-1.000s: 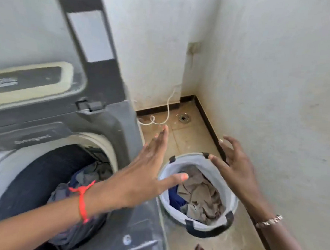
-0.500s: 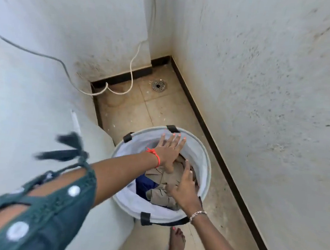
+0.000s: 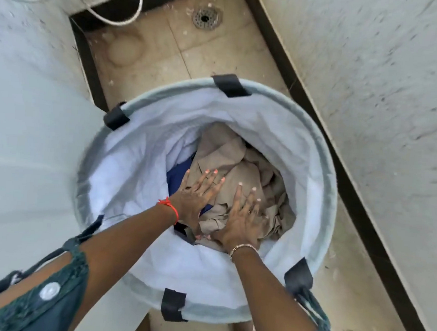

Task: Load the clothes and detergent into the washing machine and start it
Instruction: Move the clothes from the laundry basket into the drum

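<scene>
Your left hand (image 3: 197, 197) and right hand (image 3: 242, 218) lie side by side inside the laundry basket (image 3: 326, 173). The fingers are straight and spread, with the palms flat on the beige clothes (image 3: 228, 153). Neither hand has closed on fabric. The thumbs point toward the near edge of the heap. The picture is smeared there, so I cannot tell whether they have hooked under any cloth.

A blue garment (image 3: 178, 173) shows beneath the beige, under and left of your left hand. The pile sits low in the basket, within the white liner (image 3: 134, 164), which folds loosely inward. The pale panel on your left appears to be the side of the washing machine (image 3: 27, 152); its opening is out of view.

Judgement: the step in hand is gathering an armful from the basket. To do it well:

- Curl the fingers deep into the heap and draw the hands toward each other, so beige and blue come up as one bundle.
- Keep clear of the slack liner, or it may lift with the clothes.
- Raise the bundle straight up past the rim before turning to the machine.
- Check for trailing sleeves.
</scene>
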A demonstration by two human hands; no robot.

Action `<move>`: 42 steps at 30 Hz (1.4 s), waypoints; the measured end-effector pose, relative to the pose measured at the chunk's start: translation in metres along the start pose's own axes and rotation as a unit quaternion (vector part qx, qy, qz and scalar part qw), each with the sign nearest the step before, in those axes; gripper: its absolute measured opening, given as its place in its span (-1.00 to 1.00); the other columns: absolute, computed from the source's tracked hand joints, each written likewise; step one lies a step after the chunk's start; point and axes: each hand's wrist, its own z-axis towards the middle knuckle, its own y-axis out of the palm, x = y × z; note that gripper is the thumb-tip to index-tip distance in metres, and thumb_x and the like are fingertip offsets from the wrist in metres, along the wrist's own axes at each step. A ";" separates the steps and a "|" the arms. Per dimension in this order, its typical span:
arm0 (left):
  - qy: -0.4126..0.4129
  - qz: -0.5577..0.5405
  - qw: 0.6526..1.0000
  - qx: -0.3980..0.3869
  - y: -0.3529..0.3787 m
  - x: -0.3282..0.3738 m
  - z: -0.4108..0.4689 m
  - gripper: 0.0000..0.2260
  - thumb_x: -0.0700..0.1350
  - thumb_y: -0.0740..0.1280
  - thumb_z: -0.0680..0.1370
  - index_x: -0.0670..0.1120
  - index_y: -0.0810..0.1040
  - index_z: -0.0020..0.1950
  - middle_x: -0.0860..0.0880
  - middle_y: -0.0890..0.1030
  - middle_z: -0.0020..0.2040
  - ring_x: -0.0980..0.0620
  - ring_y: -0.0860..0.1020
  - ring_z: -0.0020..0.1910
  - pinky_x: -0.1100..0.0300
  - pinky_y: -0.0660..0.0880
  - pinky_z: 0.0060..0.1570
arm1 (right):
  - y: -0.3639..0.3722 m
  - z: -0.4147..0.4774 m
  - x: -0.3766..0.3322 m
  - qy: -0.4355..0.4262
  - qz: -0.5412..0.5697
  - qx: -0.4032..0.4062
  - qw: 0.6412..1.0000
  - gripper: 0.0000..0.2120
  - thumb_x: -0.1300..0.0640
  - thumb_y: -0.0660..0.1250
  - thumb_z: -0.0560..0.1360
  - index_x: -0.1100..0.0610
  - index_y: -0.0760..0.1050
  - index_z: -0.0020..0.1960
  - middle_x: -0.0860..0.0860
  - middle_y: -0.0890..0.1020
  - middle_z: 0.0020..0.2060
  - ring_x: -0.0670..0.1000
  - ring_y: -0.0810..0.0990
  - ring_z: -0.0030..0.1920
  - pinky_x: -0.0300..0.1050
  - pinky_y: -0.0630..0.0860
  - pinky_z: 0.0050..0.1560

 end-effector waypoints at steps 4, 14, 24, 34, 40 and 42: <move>-0.006 0.061 0.997 0.055 0.023 0.006 0.025 0.16 0.23 0.44 0.29 -0.06 -0.44 0.44 -0.14 -0.34 0.51 -0.13 -0.32 0.49 -0.37 -0.26 0.36 | 0.013 0.026 0.021 -0.011 -0.052 0.008 0.999 0.32 -0.28 0.47 0.20 0.01 -0.58 0.38 0.15 -0.42 0.45 0.21 -0.30 0.49 0.31 -0.13 0.44; -0.007 0.101 0.985 0.142 0.048 0.014 0.066 -0.05 0.31 0.19 0.43 -0.09 -0.38 0.48 -0.21 -0.31 0.51 -0.24 -0.30 0.48 -0.42 -0.35 0.24 | 0.043 0.061 0.034 -0.076 -0.080 0.022 0.994 0.22 -0.40 0.35 0.21 -0.03 -0.54 0.38 0.04 -0.39 0.47 0.21 -0.38 0.46 0.41 -0.08 0.36; 0.012 0.044 0.991 0.126 0.066 0.020 0.081 0.01 0.33 0.21 0.36 -0.15 -0.30 0.51 -0.13 -0.31 0.52 -0.16 -0.32 0.49 -0.43 -0.31 0.30 | 0.039 0.067 0.041 -0.189 -0.169 -0.031 0.967 -0.31 0.45 0.01 0.46 0.36 -0.35 0.44 0.28 -0.18 0.49 0.22 -0.24 0.50 0.23 -0.29 0.45; -0.016 -0.015 0.979 0.201 0.040 0.037 0.042 -0.27 0.03 0.10 0.41 -0.21 -0.04 0.52 -0.17 0.00 0.54 -0.14 0.01 0.52 -0.34 0.06 0.37 | -0.001 0.033 0.032 -0.158 -0.103 -0.096 0.977 -0.36 0.24 -0.06 0.55 0.19 -0.40 0.46 0.05 -0.26 0.50 0.25 -0.27 0.49 0.19 -0.03 0.48; -0.021 -0.068 0.978 0.196 -0.002 0.048 0.001 -0.35 -0.11 0.14 0.59 -0.20 -0.23 0.50 -0.14 -0.21 0.51 -0.06 -0.06 0.53 0.05 0.03 0.49 | -0.046 -0.015 0.020 -0.146 -0.046 0.008 0.988 -0.34 0.31 -0.04 0.57 0.08 -0.42 0.45 0.08 -0.18 0.52 0.21 -0.19 0.51 0.29 0.10 0.43; -0.026 -0.026 0.967 0.254 -0.006 0.051 -0.001 -0.27 0.02 0.29 0.48 -0.16 -0.01 0.51 -0.21 0.13 0.50 -0.14 0.23 0.46 -0.10 0.34 0.32 | -0.055 -0.024 0.022 -0.138 -0.065 0.018 0.988 -0.31 0.30 0.03 0.57 0.09 -0.39 0.47 0.10 -0.21 0.52 0.22 -0.18 0.51 0.39 0.06 0.40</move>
